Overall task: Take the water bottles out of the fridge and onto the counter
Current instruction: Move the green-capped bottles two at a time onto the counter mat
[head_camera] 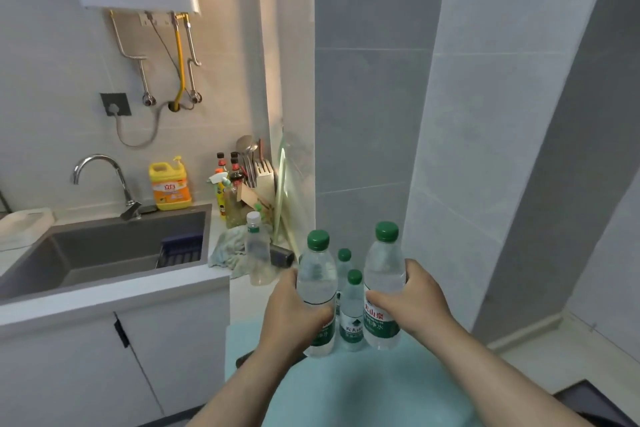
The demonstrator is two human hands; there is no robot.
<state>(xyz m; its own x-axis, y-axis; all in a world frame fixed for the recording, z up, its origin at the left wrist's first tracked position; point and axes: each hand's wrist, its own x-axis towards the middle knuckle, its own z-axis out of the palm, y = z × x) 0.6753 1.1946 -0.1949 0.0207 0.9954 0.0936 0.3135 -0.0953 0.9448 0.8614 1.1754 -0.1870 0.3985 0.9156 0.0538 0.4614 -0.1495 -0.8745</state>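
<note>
**Both hands holding bottles, right of the sink**

Your left hand (294, 308) is wrapped round a green-capped water bottle (317, 274). Your right hand (412, 298) grips a second bottle (382, 267). Both bottles are upright, well right of the sink (104, 253). Whether they rest on the teal surface (363, 381) cannot be told. Between them stand a small front bottle (351, 315) and a small rear bottle (343, 263). Nearer the sink, a white-capped bottle (257, 250) stands on the table (138, 289), touching a crumpled cloth (225, 250).
</note>
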